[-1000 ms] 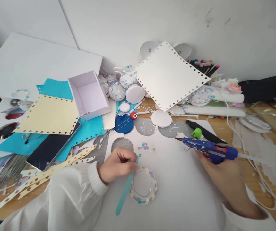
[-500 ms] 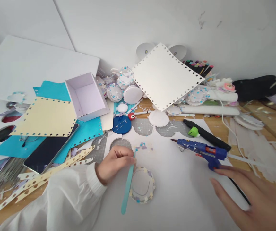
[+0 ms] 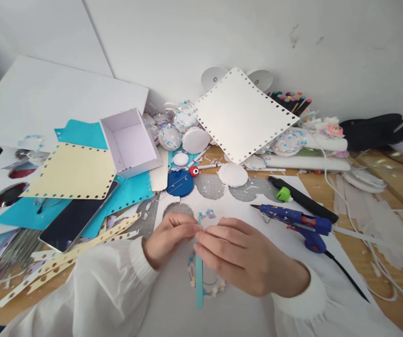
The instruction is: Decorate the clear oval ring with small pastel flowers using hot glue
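My left hand point(image 3: 168, 236) is closed round the upper end of a teal stick tool point(image 3: 199, 281), which stands almost upright on the white sheet point(image 3: 257, 299). My right hand point(image 3: 238, 255) has its fingers bent and pressed against the same stick near my left fingertips. It covers most of a round white piece edged with small paper flowers point(image 3: 206, 290). A little heap of tiny paper flowers point(image 3: 209, 214) lies just beyond both hands. The blue glue gun point(image 3: 294, 222) rests on the sheet to the right, with no hand on it.
A black marker with a green cap point(image 3: 302, 199) lies behind the glue gun. Farther back are a punched white card point(image 3: 240, 114), decorated round discs point(image 3: 183, 121), an open white box point(image 3: 129, 140), teal and cream papers point(image 3: 71, 171), a phone point(image 3: 73, 217) and punched paper strips point(image 3: 64, 257).
My right hand has let go of the glue gun, which now lies on the sheet. The hand has come left to the stick and the round piece. My left hand has stayed put.
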`<control>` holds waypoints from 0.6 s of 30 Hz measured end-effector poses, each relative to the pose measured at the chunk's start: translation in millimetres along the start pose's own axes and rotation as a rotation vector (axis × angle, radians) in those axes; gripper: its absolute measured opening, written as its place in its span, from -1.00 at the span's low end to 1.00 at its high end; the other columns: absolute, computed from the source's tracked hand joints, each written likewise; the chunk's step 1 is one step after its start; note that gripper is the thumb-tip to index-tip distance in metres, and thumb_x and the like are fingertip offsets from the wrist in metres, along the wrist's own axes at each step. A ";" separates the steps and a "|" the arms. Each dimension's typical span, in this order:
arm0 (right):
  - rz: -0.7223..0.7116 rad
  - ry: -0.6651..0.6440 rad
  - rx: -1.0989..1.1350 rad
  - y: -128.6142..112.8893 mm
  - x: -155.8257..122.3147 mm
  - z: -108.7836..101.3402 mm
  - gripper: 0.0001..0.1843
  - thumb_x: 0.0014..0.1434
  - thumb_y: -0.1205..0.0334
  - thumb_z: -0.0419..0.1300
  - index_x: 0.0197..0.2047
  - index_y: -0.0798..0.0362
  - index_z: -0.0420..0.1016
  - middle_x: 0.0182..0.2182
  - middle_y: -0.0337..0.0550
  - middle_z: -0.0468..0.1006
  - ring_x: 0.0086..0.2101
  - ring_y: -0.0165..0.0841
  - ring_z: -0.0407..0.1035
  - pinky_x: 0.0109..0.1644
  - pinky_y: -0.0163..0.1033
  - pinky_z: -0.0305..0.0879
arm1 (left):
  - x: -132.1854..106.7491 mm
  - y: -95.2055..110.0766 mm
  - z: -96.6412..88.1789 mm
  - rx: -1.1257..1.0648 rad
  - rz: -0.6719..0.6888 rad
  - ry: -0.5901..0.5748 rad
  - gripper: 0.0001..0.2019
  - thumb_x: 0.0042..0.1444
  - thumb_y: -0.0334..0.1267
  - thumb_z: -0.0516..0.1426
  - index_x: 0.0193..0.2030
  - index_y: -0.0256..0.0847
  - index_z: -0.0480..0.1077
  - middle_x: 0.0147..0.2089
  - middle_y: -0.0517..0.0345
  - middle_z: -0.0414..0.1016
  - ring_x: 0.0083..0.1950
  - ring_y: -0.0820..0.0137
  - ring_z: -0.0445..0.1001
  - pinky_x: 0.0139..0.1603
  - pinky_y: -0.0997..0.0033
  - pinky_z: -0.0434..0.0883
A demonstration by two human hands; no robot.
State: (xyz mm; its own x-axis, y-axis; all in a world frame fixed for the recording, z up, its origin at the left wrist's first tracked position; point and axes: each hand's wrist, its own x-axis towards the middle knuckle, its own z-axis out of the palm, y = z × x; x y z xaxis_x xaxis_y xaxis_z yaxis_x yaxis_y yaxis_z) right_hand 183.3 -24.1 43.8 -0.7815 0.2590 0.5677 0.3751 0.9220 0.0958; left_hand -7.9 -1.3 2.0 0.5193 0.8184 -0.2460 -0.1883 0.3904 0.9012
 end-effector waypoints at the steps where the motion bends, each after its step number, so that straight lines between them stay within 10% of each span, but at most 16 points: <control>1: -0.016 0.000 -0.018 0.5 0.3 2.1 -0.75 0.29 0.44 0.01 -0.15 0.18 0.52 -0.17 -0.05 0.60 -0.13 -0.28 0.45 -0.07 -0.14 0.39 | 0.2 -0.6 -0.2 -0.002 0.002 0.004 -0.58 -0.03 -0.19 0.22 -0.72 -0.26 0.12 -0.67 0.34 -0.06 -0.58 0.57 -0.11 -0.57 0.44 -0.11; 12: 0.024 0.192 -0.085 -3.7 -8.4 10.5 -0.74 0.22 0.48 0.00 -0.22 0.19 0.52 -0.28 0.02 0.64 -0.30 -0.30 0.48 -0.22 -0.16 0.46 | -0.1 -3.0 2.5 0.095 0.038 0.011 -0.51 0.05 -0.08 0.22 -0.75 -0.27 0.17 -0.71 0.35 -0.08 -0.62 0.58 -0.12 -0.58 0.41 -0.14; 18: 0.615 0.523 0.288 -4.5 -23.4 6.3 -0.71 0.12 0.49 0.17 -0.12 -0.02 0.44 -0.43 -0.17 0.53 -0.38 -0.31 0.42 -0.29 -0.13 0.43 | -3.0 3.4 -6.4 0.312 0.192 0.021 -0.56 0.21 -0.07 0.09 -0.56 -0.32 0.50 -0.72 0.30 0.04 -0.65 0.57 -0.03 -0.60 0.42 -0.07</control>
State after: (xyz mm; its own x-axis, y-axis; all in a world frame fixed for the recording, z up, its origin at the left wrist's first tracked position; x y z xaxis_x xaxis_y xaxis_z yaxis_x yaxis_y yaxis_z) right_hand 196.7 -32.4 25.0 -0.1234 0.6364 0.7615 0.4606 0.7164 -0.5240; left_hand -15.5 0.3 3.5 0.4815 0.8740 -0.0661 -0.0156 0.0839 0.9963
